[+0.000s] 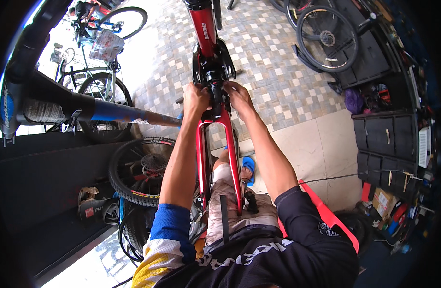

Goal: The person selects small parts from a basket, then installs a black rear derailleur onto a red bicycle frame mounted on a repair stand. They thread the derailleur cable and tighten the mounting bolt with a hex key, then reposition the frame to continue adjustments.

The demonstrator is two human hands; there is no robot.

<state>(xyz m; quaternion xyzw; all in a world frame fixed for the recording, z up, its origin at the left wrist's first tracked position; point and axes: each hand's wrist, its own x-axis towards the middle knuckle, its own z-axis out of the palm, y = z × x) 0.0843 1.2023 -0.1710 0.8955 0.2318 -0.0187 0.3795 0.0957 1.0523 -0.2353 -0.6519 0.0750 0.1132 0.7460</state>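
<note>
A red mountain bike frame (206,31) runs up the middle, its red rear stays (199,149) straddling my leg. Both hands work at the black rear shock and linkage (215,81). On its left side my left hand (195,100) is closed, with fingers curled against the black part. Across from it, my right hand (239,100) has thumb and fingers pressed together on the right side of the linkage. What small piece its fingertips may hold is hidden. No wheel sits between the rear stays.
A blue and grey repair stand arm (134,115) reaches in from the left. A loose rear wheel (143,168) with a cassette leans beside my left arm. Other bikes (98,91) stand at upper left. Wheels (328,38) and black cabinets (383,139) line the right.
</note>
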